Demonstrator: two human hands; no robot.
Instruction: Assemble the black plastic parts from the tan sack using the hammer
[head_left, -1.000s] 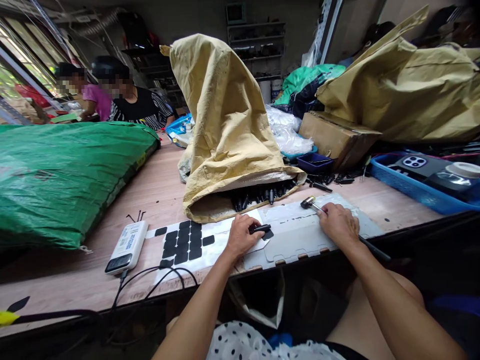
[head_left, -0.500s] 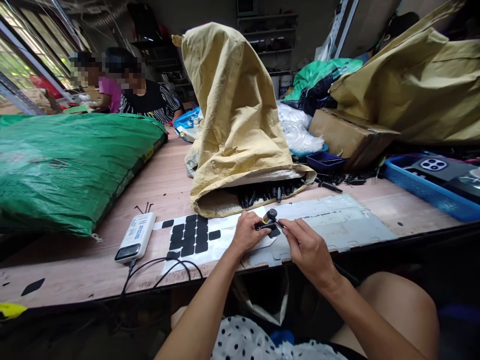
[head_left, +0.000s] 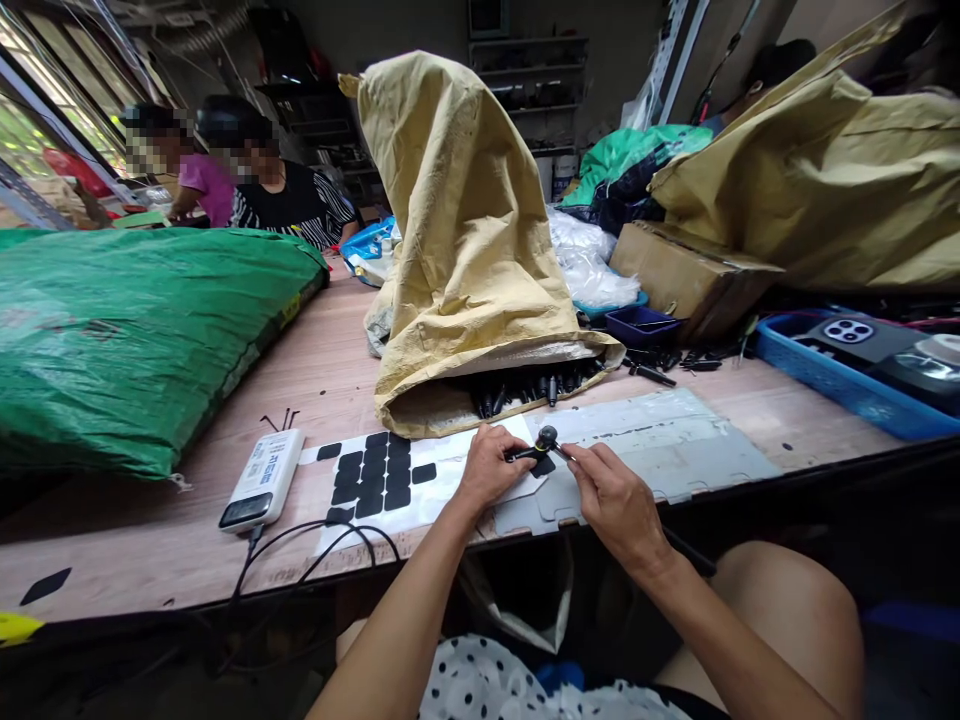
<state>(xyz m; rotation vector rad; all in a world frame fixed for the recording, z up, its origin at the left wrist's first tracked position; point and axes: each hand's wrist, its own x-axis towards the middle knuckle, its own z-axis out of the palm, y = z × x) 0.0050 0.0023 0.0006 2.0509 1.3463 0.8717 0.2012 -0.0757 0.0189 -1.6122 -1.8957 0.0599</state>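
Holding a little hammer (head_left: pixel 548 436) in a pinched grip, the right hand (head_left: pixel 616 500) has it right by that black tube (head_left: pixel 529 453) the left hand (head_left: pixel 486 466) is clamped on.

Under the fingers (head_left: pixel 590 464) stretches a wood-grain worktable (head_left: pixel 330 340), its underside lost in shadow. Far beyond the fingers, a dim grey wall (head_left: pixel 619 65) stands behind metal shelving (head_left: pixel 529 71). Beyond and well left of them, daylight enters through a barred window (head_left: pixel 52 90); beyond and to their right rises a slotted steel upright (head_left: pixel 681 45).
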